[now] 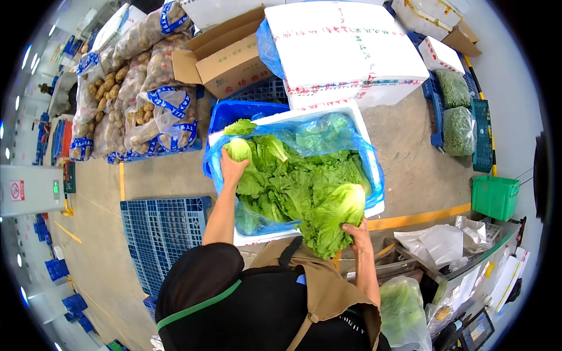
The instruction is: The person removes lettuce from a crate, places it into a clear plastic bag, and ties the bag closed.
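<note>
One lettuce point(335, 217) extends leftward from the right hand point(357, 234).

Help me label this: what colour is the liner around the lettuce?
The liner is translucent blue, clearest in the head view.

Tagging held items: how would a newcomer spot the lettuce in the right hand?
A blue-lined white box fills the centre. By its near right corner, the right hand holds a lettuce head. Unlike the lettuces inside, its leaves overhang the near rim.
</note>
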`<state>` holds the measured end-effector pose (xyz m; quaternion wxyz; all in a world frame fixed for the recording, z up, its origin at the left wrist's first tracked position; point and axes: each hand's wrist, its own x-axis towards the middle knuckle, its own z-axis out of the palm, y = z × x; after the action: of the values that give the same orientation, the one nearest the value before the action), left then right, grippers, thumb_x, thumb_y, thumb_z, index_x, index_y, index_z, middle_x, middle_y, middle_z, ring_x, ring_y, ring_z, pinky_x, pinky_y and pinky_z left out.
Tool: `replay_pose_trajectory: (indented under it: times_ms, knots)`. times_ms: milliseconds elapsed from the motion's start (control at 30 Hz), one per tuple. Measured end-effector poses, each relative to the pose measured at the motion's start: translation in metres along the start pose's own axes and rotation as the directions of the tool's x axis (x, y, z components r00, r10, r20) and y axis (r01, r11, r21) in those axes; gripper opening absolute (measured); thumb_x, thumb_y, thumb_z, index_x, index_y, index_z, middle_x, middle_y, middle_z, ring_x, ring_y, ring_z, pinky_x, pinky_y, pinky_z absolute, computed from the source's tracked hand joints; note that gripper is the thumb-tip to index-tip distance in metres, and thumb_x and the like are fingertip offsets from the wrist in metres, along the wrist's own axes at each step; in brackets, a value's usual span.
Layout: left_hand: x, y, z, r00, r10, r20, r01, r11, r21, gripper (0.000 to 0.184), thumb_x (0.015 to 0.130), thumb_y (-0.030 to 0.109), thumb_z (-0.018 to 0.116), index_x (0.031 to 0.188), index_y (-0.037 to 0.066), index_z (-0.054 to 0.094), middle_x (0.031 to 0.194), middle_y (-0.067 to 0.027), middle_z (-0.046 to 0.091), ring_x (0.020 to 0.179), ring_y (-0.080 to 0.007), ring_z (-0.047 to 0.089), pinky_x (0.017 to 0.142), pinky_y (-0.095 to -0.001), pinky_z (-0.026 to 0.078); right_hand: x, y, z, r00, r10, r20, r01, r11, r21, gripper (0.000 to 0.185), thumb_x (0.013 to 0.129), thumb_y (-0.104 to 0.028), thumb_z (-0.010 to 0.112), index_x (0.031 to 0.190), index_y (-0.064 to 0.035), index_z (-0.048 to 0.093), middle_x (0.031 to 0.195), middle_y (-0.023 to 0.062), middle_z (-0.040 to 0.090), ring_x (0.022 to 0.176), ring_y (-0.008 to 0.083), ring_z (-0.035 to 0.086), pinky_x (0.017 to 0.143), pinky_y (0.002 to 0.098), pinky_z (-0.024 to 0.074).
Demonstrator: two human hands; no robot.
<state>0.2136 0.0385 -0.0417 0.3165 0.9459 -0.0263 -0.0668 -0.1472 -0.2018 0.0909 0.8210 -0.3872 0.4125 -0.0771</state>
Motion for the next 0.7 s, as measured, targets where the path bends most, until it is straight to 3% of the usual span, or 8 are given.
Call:
replay_pose_trajectory:
  times_ms: [100, 167, 233, 267, 400, 533, 633, 700]
  knots:
    - [-0.022, 0.012, -0.058, 0.952, 0.170, 0.256, 0.011, 0.813, -0.582, 0.091, 0.066, 0.021, 0.078, 0.141, 0.007, 0.030, 0.123, -0.0131, 0.052, 0.111, -0.0284, 0.054, 0.093, -0.0377, 0.045, -0.002, 0.000, -0.010, 0.998, -0.019, 0.061, 0.010, 0.990, 0.137, 0.069, 0.057, -0.006, 0.079, 0.121, -0.0014, 0.053, 0.107, 0.0090, 0.064, 0.098, 0.0237, 0.063, 0.090, 0.0369, 0.0507]
    - [-0.034, 0.015, -0.083, 0.900, 0.164, 0.403, 0.211, 0.644, -0.735, 0.083, 0.068, 0.013, 0.076, 0.139, 0.007, 0.034, 0.124, -0.0102, 0.053, 0.111, -0.0244, 0.054, 0.093, -0.0363, 0.046, -0.002, -0.007, -0.005, 0.995, -0.048, 0.085, 0.029, 0.976, 0.216, 0.074, 0.054, -0.009, 0.080, 0.122, -0.0013, 0.052, 0.109, 0.0089, 0.064, 0.099, 0.0240, 0.062, 0.090, 0.0373, 0.0508]
    - [-0.048, 0.020, -0.103, 0.806, 0.200, 0.557, 0.451, 0.403, -0.796, 0.082, 0.067, 0.012, 0.076, 0.138, 0.008, 0.035, 0.126, -0.0102, 0.053, 0.112, -0.0243, 0.054, 0.092, -0.0373, 0.048, 0.009, -0.008, -0.002, 0.965, -0.119, 0.233, 0.060, 0.967, 0.246, 0.081, 0.056, -0.016, 0.080, 0.129, -0.0016, 0.047, 0.117, 0.0114, 0.060, 0.106, 0.0253, 0.060, 0.092, 0.0395, 0.0500]
    - [-0.051, 0.005, -0.103, 0.753, 0.223, 0.619, 0.522, 0.370, -0.768, 0.062, 0.078, 0.021, 0.070, 0.132, 0.006, 0.044, 0.118, -0.0130, 0.057, 0.107, -0.0247, 0.059, 0.090, -0.0413, 0.051, 0.018, -0.006, 0.000, 0.924, -0.180, 0.338, 0.102, 0.966, 0.236, 0.083, 0.060, -0.024, 0.081, 0.132, -0.0025, 0.044, 0.123, 0.0129, 0.057, 0.110, 0.0259, 0.057, 0.094, 0.0403, 0.0494]
    - [-0.122, 0.105, -0.143, 0.649, 0.049, 0.759, 0.756, -0.150, -0.637, 0.033, 0.084, 0.021, 0.061, 0.111, 0.002, 0.062, 0.098, -0.0101, 0.067, 0.087, -0.0204, 0.066, 0.079, -0.0343, 0.055, 0.057, 0.019, -0.009, 0.929, -0.036, 0.369, -0.030, 0.984, 0.173, 0.077, 0.076, -0.036, 0.072, 0.137, -0.0032, 0.039, 0.133, 0.0135, 0.051, 0.117, 0.0249, 0.052, 0.097, 0.0400, 0.0469]
    - [-0.133, 0.128, -0.114, 0.479, 0.268, 0.836, 0.876, -0.074, -0.477, 0.036, 0.086, 0.025, 0.061, 0.113, 0.002, 0.061, 0.101, -0.0110, 0.066, 0.090, -0.0209, 0.065, 0.081, -0.0345, 0.054, 0.053, 0.011, 0.012, 0.968, -0.002, 0.251, -0.028, 0.993, 0.117, 0.075, 0.076, -0.035, 0.073, 0.137, -0.0030, 0.040, 0.132, 0.0138, 0.051, 0.116, 0.0252, 0.053, 0.097, 0.0404, 0.0473]
    - [-0.139, 0.142, -0.088, 0.328, 0.420, 0.846, 0.873, 0.208, -0.441, 0.038, 0.087, 0.028, 0.060, 0.115, 0.002, 0.061, 0.104, -0.0117, 0.066, 0.092, -0.0213, 0.065, 0.082, -0.0347, 0.054, 0.043, 0.010, 0.016, 0.978, -0.032, 0.208, 0.007, 0.993, 0.121, 0.074, 0.077, -0.033, 0.073, 0.136, -0.0029, 0.041, 0.131, 0.0140, 0.052, 0.116, 0.0254, 0.053, 0.096, 0.0406, 0.0476]
    - [-0.149, 0.162, -0.086, 0.329, 0.495, 0.804, 0.727, 0.410, -0.550, 0.040, 0.088, 0.030, 0.060, 0.116, 0.002, 0.060, 0.106, -0.0122, 0.065, 0.094, -0.0215, 0.064, 0.083, -0.0348, 0.053, 0.035, 0.014, 0.019, 0.979, -0.064, 0.196, 0.036, 0.989, 0.142, 0.074, 0.077, -0.032, 0.073, 0.136, -0.0028, 0.041, 0.130, 0.0141, 0.052, 0.116, 0.0255, 0.054, 0.096, 0.0408, 0.0479]
